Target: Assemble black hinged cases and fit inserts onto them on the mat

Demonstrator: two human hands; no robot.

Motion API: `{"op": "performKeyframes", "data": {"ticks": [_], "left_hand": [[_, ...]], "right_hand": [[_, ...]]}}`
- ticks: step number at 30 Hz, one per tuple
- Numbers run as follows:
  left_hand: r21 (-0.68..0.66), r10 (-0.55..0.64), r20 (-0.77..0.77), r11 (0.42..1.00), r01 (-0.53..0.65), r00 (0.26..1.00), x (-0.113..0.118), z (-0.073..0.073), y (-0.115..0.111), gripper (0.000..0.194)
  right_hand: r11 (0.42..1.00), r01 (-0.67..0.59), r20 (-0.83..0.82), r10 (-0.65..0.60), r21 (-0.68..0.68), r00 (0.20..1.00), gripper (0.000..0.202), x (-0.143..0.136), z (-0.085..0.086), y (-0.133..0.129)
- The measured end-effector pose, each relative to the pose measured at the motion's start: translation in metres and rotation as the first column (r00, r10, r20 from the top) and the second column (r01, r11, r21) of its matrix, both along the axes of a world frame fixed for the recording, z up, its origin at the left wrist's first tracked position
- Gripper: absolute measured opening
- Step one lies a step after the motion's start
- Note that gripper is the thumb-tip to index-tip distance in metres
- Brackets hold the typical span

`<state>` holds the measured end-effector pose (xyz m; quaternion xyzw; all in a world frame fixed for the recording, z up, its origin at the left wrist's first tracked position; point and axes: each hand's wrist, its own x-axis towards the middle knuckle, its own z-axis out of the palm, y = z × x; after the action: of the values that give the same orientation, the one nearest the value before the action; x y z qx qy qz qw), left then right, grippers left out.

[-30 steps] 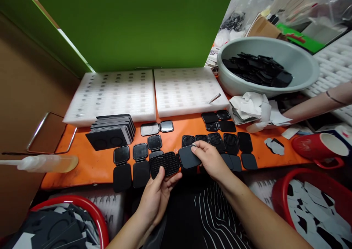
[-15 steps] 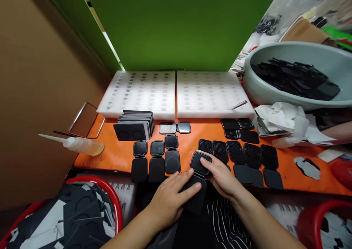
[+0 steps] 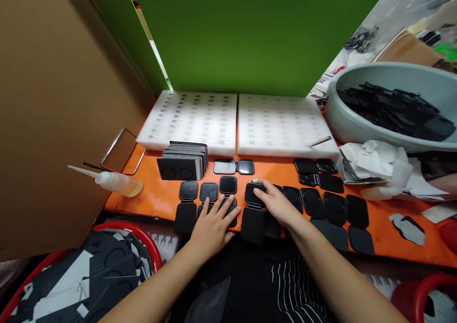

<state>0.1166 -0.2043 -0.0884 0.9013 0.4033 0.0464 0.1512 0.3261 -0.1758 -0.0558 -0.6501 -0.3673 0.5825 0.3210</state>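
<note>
My right hand (image 3: 280, 206) pinches the upper part of an unfolded black hinged case (image 3: 253, 225), thumb on its face. The case lies at the table's front edge, its larger half toward me. My left hand (image 3: 212, 228) has its fingers spread over the lower parts of two similar cases, partly hiding them. Their smaller upper halves, such as a square lid (image 3: 228, 185), stay visible. Left of my fingers lies another unfolded black case (image 3: 185, 218). To the right, a row of black cases with textured squares (image 3: 334, 208) is partly covered by my right hand.
Behind stand a stack of black cards (image 3: 182, 168) and two white foam blocks (image 3: 193, 123). A glue bottle (image 3: 119, 183) lies left. A grey-green basin (image 3: 357, 132) of black parts and crumpled paper (image 3: 374, 159) sit right. Red tubs (image 3: 155, 256) flank me below.
My right hand has moved forward and set the case down by the table's front edge. My left hand has let go of it and moved left onto the neighbouring cases. The view has shifted slightly.
</note>
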Motion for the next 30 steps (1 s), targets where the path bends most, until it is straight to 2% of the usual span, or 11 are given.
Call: {"op": "performKeyframes", "data": {"ticks": [6,8,10,12,14,15,17,18,24,27,30], "left_hand": [[-0.076,-0.086,0.141,0.992,0.098,0.986,-0.034,-0.007,0.001,0.071],[-0.111,-0.052,0.297,0.99,0.089,0.954,-0.037,-0.005,0.001,0.07],[-0.192,0.11,0.491,0.981,-0.016,0.864,-0.036,0.002,0.003,0.06],[-0.379,0.427,0.636,0.898,-0.222,0.643,-0.031,0.013,0.008,0.043],[-0.632,0.723,0.636,0.689,-0.355,0.27,-0.026,0.024,0.016,0.03],[-0.739,0.803,0.589,0.58,-0.342,0.09,-0.024,0.029,0.021,0.029],[-0.866,0.865,0.482,0.447,-0.224,-0.141,-0.022,0.037,0.03,0.031],[-0.896,0.878,0.441,0.416,-0.158,-0.188,-0.022,0.039,0.034,0.032],[-0.943,0.923,0.318,0.333,0.031,-0.218,-0.021,0.047,0.036,0.025],[-0.956,0.939,0.271,0.288,0.056,-0.212,-0.018,0.052,0.033,0.021],[-0.964,0.948,0.238,0.257,0.068,-0.211,-0.013,0.055,0.031,0.019]], "right_hand": [[0.949,0.239,-0.107,-0.22,0.206,0.97,0.038,0.016,0.013,-0.003],[0.898,0.182,-0.041,-0.181,0.401,0.983,0.029,0.015,0.016,-0.014],[0.801,-0.061,0.114,-0.009,0.595,0.993,0.025,0.011,0.014,-0.03],[0.613,-0.404,0.35,0.213,0.679,0.912,0.033,0.006,0.004,-0.048],[0.448,-0.674,0.587,0.339,0.586,0.736,0.041,0.0,-0.008,-0.064],[0.412,-0.764,0.675,0.371,0.496,0.638,0.044,-0.002,-0.014,-0.07],[0.419,-0.849,0.775,0.398,0.322,0.49,0.049,-0.006,-0.022,-0.079],[0.434,-0.863,0.799,0.405,0.26,0.445,0.051,-0.007,-0.024,-0.08],[0.538,-0.828,0.829,0.382,0.158,0.407,0.055,-0.006,-0.012,-0.075],[0.608,-0.754,0.764,0.357,0.248,0.538,0.047,-0.006,-0.005,-0.07],[0.805,-0.449,0.496,0.229,0.387,0.838,0.035,-0.014,-0.003,-0.062]]}}
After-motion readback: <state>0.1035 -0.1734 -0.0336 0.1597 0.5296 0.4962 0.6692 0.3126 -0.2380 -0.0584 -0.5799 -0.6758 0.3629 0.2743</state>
